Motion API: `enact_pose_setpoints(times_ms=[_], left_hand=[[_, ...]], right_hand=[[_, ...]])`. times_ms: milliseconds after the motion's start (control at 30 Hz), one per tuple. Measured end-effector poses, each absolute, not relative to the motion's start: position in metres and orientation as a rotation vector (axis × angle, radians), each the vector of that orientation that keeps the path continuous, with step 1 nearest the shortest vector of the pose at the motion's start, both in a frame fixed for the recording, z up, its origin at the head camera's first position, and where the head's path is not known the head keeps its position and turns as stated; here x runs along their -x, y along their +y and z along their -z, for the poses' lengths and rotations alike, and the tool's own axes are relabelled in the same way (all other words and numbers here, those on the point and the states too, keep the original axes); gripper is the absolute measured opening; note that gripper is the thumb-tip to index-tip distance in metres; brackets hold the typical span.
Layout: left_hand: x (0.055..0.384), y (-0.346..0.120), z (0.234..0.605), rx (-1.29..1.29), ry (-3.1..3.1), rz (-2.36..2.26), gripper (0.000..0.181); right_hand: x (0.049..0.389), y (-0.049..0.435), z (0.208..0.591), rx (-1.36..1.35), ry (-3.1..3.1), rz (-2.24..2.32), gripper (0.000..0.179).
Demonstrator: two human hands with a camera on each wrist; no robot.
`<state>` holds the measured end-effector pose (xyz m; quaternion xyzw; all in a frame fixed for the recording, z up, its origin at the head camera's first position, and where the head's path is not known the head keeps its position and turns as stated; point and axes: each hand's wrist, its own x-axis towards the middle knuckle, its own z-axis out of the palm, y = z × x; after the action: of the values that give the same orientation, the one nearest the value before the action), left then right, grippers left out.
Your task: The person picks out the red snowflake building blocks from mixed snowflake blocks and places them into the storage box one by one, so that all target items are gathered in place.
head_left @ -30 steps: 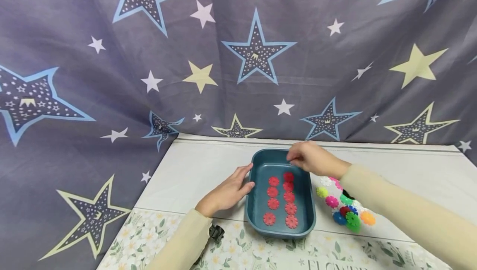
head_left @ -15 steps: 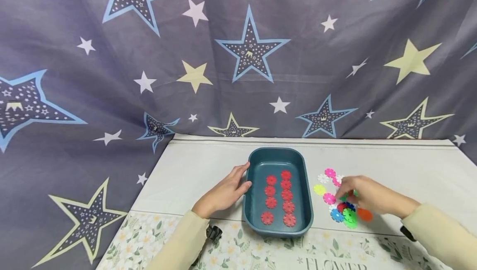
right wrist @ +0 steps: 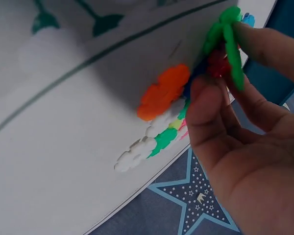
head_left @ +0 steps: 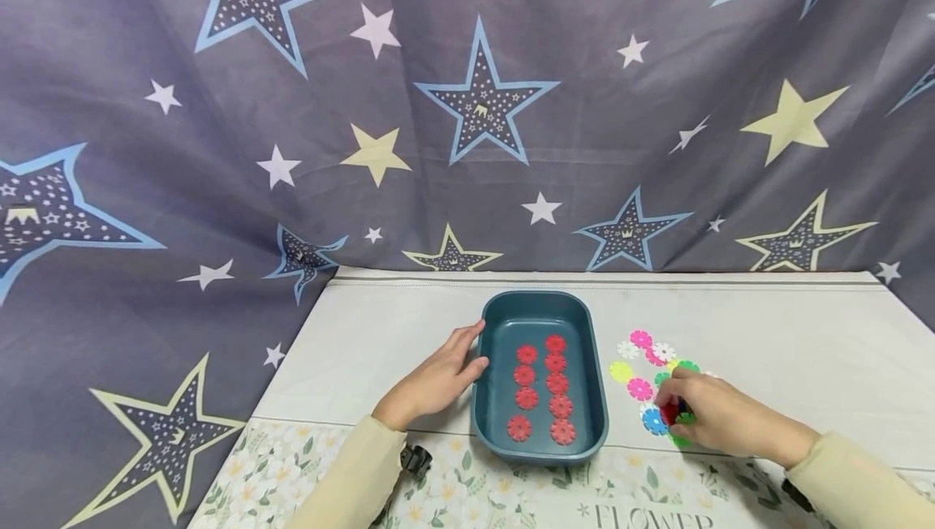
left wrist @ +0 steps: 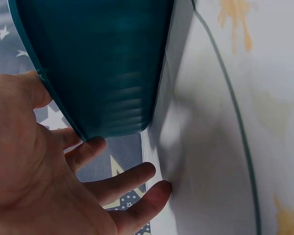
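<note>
A dark teal tray (head_left: 539, 472) bears several red flower-shaped plastic interlocking discs (head_left: 557, 384), laid flat in two columns. My left hand (head_left: 433, 383) rests at its left side with the thumb and fingers at the rim; in the left wrist view the fingers spread fairly straight beside the tray wall (left wrist: 98, 73). To the right of the tray, my right hand (head_left: 730, 417) reaches into the loose pile. Its curled thumb and fingers pinch a red interlocking disc (right wrist: 218, 64). A green disc (right wrist: 233, 61) stands tilted against the fingertip, partly covering the red one.
Around the right hand lie pink (head_left: 639, 389), yellow (head_left: 621, 372), white (head_left: 663, 351) and blue (head_left: 654, 421) discs. An orange disc (right wrist: 164, 93) lies beneath that hand. A star-patterned curtain (head_left: 438, 107) hangs behind the table (head_left: 394, 302); a floral cloth (head_left: 277, 464) covers its front.
My right hand has come from above the tray's far right corner to the pile on the right, then closed its fingers around the red disc. The left hand has stayed at the rim.
</note>
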<state>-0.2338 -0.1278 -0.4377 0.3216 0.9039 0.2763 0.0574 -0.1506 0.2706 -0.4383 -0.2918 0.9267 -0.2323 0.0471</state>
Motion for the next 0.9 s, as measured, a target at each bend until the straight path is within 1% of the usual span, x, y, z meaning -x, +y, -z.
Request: enact_pose_setpoints(times_ms=[200,400,533,733,900], left_hand=[[0.233,-0.129,0.438,-0.965,2.735,-0.844,0.062],[0.234,-0.129,0.437,-0.964,2.739,-0.837,0.062],[0.234,-0.129,0.437,-0.961,2.735,-0.837,0.062],[0.233,-0.128,0.435,-0.961,2.733,-0.838,0.062],[0.233,-0.128,0.435,-0.963,2.731,-0.84,0.062]], right_hand=[[0.156,0.269,0.433,0.984,2.857,0.769,0.032],[0.165,0.263,0.418,0.99,2.93,0.762,0.031],[0.174,0.254,0.406,1.058,3.048,0.779,0.031],[0.199,0.226,0.388,1.16,3.146,0.881,0.028],[0.226,0.189,0.386,1.249,2.987,0.914,0.017]])
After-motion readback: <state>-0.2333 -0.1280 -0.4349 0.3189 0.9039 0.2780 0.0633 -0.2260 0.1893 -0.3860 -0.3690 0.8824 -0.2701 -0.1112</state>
